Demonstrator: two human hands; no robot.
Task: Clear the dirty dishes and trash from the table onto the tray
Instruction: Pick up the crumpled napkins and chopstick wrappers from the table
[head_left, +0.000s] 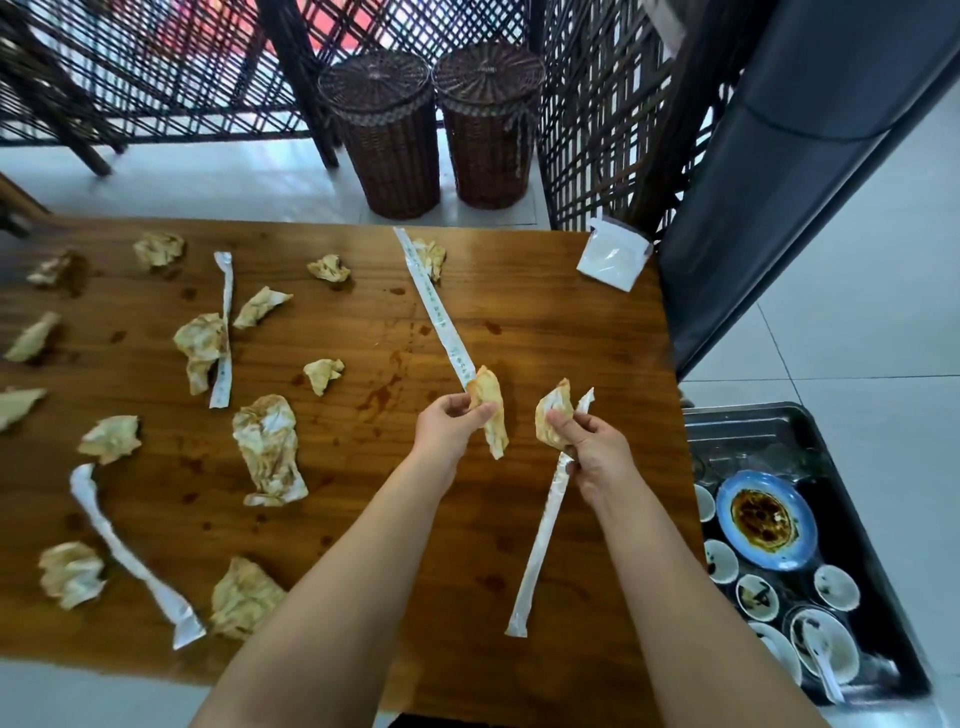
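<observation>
Partly, right hand (597, 447) covers its napkin (555, 415) and wrapper (540, 545).

Both forearms are bare to the frame edge, left hand (451, 427) and right hand (597, 451) ungloved.

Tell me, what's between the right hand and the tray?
Only bare table separates the right hand from the tray, seen in the head view.

bare table (561, 322) between hands and tray (769, 431), open lane right. tray's near half crowded with bowls (758, 597) and blue plate (766, 519), far end free. left side littered with crumpled napkins (270, 452), wrappers (130, 556).
</observation>
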